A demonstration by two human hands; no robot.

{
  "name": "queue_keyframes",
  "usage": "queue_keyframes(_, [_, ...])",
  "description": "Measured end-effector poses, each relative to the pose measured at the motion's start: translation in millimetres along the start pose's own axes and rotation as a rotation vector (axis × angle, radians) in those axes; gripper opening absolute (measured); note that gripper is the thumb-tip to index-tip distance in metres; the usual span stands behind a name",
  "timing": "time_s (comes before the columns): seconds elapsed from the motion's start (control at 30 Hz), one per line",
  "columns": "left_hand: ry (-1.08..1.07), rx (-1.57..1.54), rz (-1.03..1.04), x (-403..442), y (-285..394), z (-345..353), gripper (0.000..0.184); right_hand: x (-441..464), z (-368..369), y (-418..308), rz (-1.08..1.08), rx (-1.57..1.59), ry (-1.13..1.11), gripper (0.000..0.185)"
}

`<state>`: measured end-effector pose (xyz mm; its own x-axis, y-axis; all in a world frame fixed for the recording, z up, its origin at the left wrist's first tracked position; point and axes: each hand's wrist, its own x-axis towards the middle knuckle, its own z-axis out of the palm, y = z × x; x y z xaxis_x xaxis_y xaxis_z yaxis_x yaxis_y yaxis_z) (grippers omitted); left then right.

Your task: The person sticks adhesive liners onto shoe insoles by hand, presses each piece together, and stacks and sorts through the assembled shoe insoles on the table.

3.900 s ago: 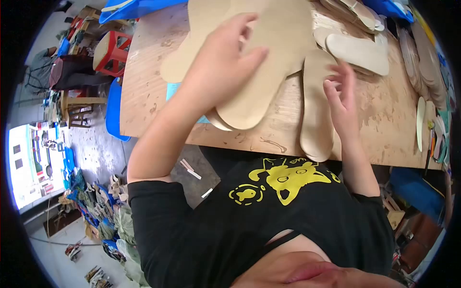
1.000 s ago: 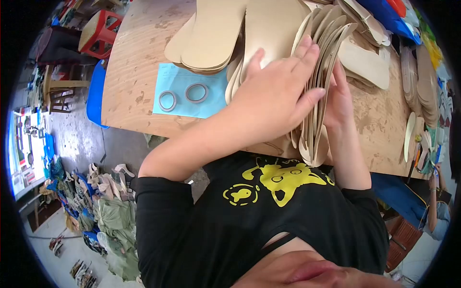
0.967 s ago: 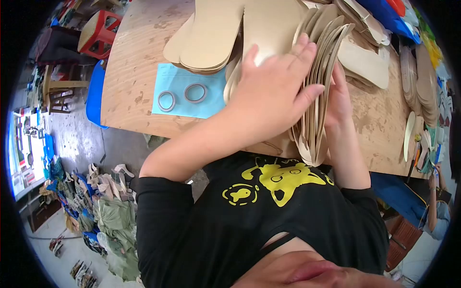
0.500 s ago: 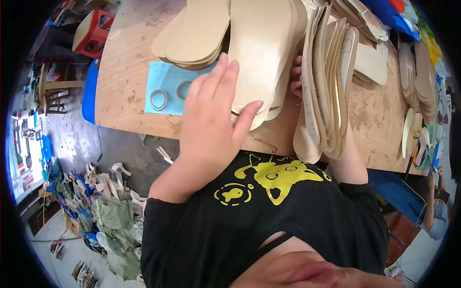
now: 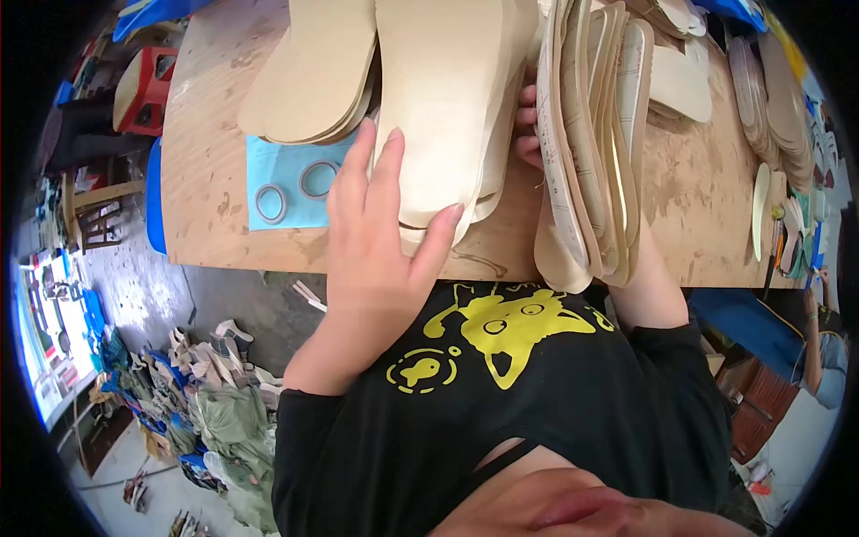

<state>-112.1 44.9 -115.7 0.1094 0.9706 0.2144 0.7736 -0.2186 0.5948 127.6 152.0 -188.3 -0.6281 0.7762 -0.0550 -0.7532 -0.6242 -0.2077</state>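
My left hand (image 5: pixel 376 215) lies palm down at the near-left end of a stack of beige insoles (image 5: pixel 438 116). Its fingers stretch along the stack's left edge, while the thumb reaches over the rounded near end. In my right hand (image 5: pixel 530 125) is a bundle of insoles (image 5: pixel 595 152), standing on edge and fanned slightly apart; some have faint markings. Only fingertips show on the bundle's left side, and the rest of that hand is hidden behind it. Another insole pile (image 5: pixel 309 80) sits just left of the middle stack.
Two tape rolls (image 5: pixel 270 204) rest on a blue sheet (image 5: pixel 291 215) on the wooden table (image 5: pixel 210 152). More insoles (image 5: pixel 680 85) lie at the right. A red stool (image 5: pixel 148 89) and a heap of cloth pieces (image 5: pixel 224 421) are to the left. Another person (image 5: pixel 828 358) is at far right.
The view has shifted slightly. The left pile lies a little further left over the blue sheet. My left hand remains at the middle stack, and my right hand still holds the bundle.
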Motion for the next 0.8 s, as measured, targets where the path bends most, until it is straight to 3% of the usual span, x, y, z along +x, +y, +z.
queue_keyframes(0.17, [0.098, -0.037, 0.101, 2.8, -3.3, 10.8, 0.078, -3.5, 2.1, -1.1, -0.04, -0.029, 0.059, 0.049])
queue_keyframes(0.4, [0.127, -0.098, 0.326, 5.1, -10.9, 28.5, 0.092, -11.5, 4.1, -2.2, -0.179, -0.195, 0.312, 0.043])
queue_keyframes(0.5, [0.144, -0.118, 0.45, 4.8, -15.0, 40.7, 0.093, -10.7, 8.0, 0.7, -0.19, -0.203, 0.282, 0.043])
queue_keyframes(0.6, [0.174, -0.141, 0.538, 7.0, -14.2, 46.2, 0.092, -10.1, 11.6, 7.7, -0.26, -0.253, 0.489, 0.048])
queue_keyframes(0.77, [0.093, -0.395, 0.472, 3.1, -19.6, 43.6, 0.067, -11.1, 11.7, 8.9, -0.242, -0.288, 0.504, 0.048])
queue_keyframes(0.8, [0.198, -0.497, 0.44, 3.2, -25.3, 53.5, 0.066, -10.0, 11.0, 8.2, -0.234, -0.29, 0.503, 0.048])
